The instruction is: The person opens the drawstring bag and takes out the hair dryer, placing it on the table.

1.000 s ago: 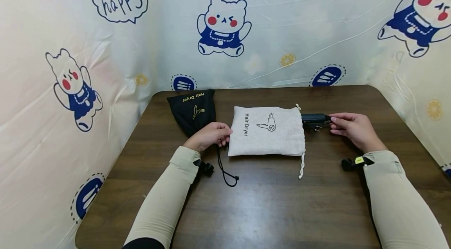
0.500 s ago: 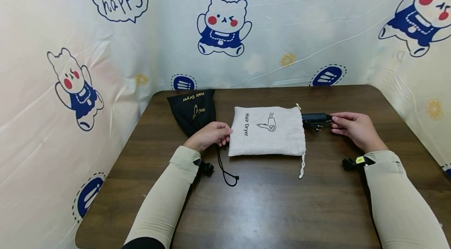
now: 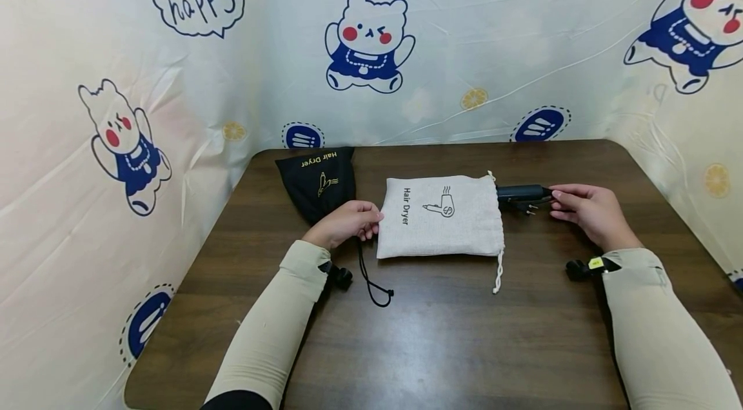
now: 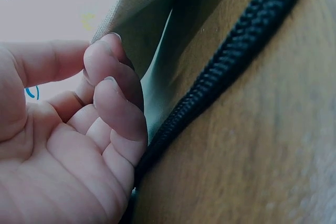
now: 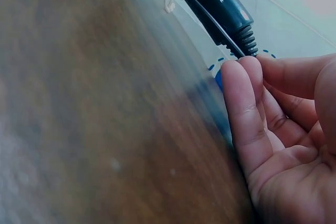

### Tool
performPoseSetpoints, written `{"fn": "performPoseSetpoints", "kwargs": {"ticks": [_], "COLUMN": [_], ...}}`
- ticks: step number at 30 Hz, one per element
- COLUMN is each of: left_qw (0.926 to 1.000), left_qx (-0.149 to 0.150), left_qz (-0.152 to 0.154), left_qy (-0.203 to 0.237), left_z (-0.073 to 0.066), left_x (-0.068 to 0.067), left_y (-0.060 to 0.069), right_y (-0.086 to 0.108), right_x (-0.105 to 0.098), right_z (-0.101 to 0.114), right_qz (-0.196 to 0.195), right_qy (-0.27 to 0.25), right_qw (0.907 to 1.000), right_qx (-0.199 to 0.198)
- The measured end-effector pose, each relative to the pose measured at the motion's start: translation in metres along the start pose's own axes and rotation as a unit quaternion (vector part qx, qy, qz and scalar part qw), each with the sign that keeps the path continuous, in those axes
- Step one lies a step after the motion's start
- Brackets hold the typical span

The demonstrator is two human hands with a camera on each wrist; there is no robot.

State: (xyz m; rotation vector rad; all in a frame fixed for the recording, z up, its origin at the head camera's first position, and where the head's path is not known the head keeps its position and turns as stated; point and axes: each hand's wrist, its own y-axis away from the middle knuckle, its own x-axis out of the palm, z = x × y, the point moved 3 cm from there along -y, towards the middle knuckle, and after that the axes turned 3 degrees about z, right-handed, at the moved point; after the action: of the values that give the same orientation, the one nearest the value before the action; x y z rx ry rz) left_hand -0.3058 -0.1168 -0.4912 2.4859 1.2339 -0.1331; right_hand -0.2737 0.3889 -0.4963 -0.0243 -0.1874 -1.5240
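A white cloth drawstring bag (image 3: 444, 233) printed "Hair Dryer" lies on the table with its mouth to the right. From that mouth sticks the dark handle of a hair dryer (image 3: 519, 193); the dryer's head is hidden inside. My left hand (image 3: 347, 224) pinches the bag's closed left edge between thumb and fingers, as the left wrist view confirms. At the other end, my right hand (image 3: 594, 213) pinches the dryer's cord end, just past the ribbed sleeve (image 5: 248, 40) seen in the right wrist view. A plug (image 3: 529, 207) shows under the handle.
Behind my left hand lies a black "Hair Dryer" pouch (image 3: 319, 184). Its black drawstring (image 3: 371, 287) trails forward beneath my left wrist. A white drawstring (image 3: 497, 274) hangs from the bag's mouth. The brown table (image 3: 429, 345) meets a printed cloth backdrop (image 3: 441, 62).
My right hand has moved slightly to the right, and a little more of the hair dryer's handle shows outside the bag. My left hand stays at the bag's edge.
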Motion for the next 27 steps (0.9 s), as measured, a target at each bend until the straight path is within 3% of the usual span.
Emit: {"fn": "performPoseSetpoints", "kwargs": {"ticks": [19,27], "left_qw": [1.0,0.9998], "left_qx": [-0.001,0.002], "left_qz": [0.001,0.003], "left_qy": [0.006,0.02], "left_z": [0.001,0.0009], "left_x": [0.0005,0.0018], "left_y": [-0.0009,-0.0008], "right_y": [0.0002,0.0003], "right_x": [-0.0058,-0.0077], "right_z": [-0.0017,-0.001], "right_qz": [-0.021,-0.042], "right_qy": [-0.024,0.01], "right_qw": [0.9994,0.9989], "right_qx": [-0.013,-0.018]}}
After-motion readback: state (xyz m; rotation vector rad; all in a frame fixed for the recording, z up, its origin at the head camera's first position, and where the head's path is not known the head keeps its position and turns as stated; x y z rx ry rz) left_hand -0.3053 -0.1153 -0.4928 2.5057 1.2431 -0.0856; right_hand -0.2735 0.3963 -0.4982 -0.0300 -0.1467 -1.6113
